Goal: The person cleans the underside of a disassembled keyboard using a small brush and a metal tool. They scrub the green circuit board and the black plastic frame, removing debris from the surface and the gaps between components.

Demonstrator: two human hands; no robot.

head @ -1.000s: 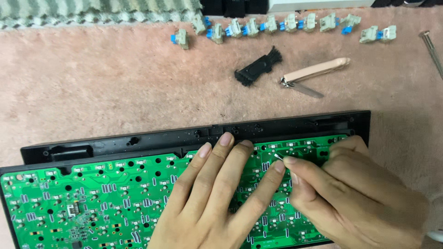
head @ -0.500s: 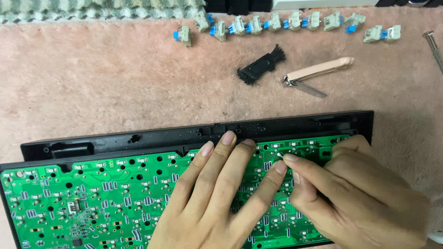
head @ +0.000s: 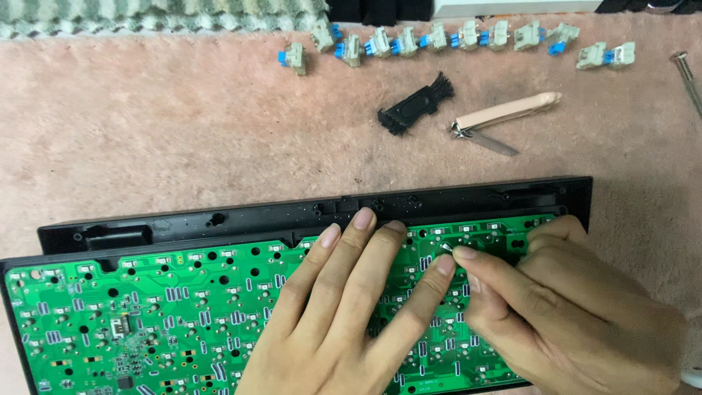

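Left hand (head: 344, 307) flat, fingers spread on green circuit board (head: 146, 307); right hand (head: 563, 314) pinches small metal bit (head: 446, 249) at board's right end, near black case (head: 453, 199) edge.

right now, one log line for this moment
left hand flat on green circuit board | right hand pinching small metal part | black case under board

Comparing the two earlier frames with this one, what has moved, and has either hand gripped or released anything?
Hardly anything. The left hand stays flat on the green circuit board; the right hand keeps its fingertips pinched at the same spot beside the left index fingertip. Nothing gripped or released. The keyboard case, switches, black brush and clipper stayed put.
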